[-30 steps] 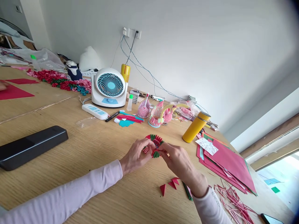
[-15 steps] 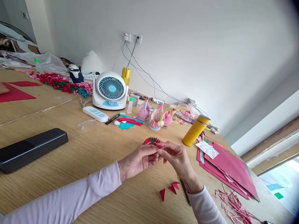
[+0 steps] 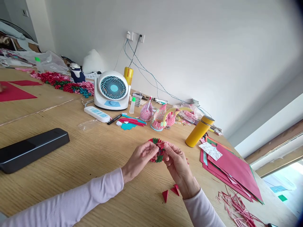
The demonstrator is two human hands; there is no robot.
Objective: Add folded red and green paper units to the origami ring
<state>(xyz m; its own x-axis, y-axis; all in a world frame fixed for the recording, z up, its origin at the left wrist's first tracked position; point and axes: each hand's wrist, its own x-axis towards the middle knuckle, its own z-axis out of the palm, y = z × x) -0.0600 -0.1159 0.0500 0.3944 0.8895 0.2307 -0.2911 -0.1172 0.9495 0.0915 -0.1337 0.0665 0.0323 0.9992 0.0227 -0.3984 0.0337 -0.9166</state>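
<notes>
A ring of folded paper pieces in red and green (image 3: 155, 140) lies below my fingertips, partly covered by them. Between my hands is a small red folded paper piece (image 3: 162, 145). My right hand (image 3: 176, 164) pinches it between thumb and fingers. My left hand (image 3: 143, 156) is closed too, its thumb and forefinger meeting at the piece's left end; the exact grip is partly hidden. Loose red paper triangles (image 3: 165, 196) lie on the table beside my right wrist, and a bit of red paper shows just right of that hand.
Right of my hands stand a yellow bottle (image 3: 199, 131), stacked red paper sheets (image 3: 239, 168) and pink paper strips (image 3: 236, 205). Behind are paper swans (image 3: 163, 118), a fan (image 3: 113, 90) and a power strip (image 3: 97, 114). A black case (image 3: 35, 148) lies left. Someone's hand (image 3: 2, 87) shows far left.
My hands have shifted over the ring, exposing more of it, and the red piece shows more clearly between my fingertips. My right forearm now covers the dark green stick on the table.
</notes>
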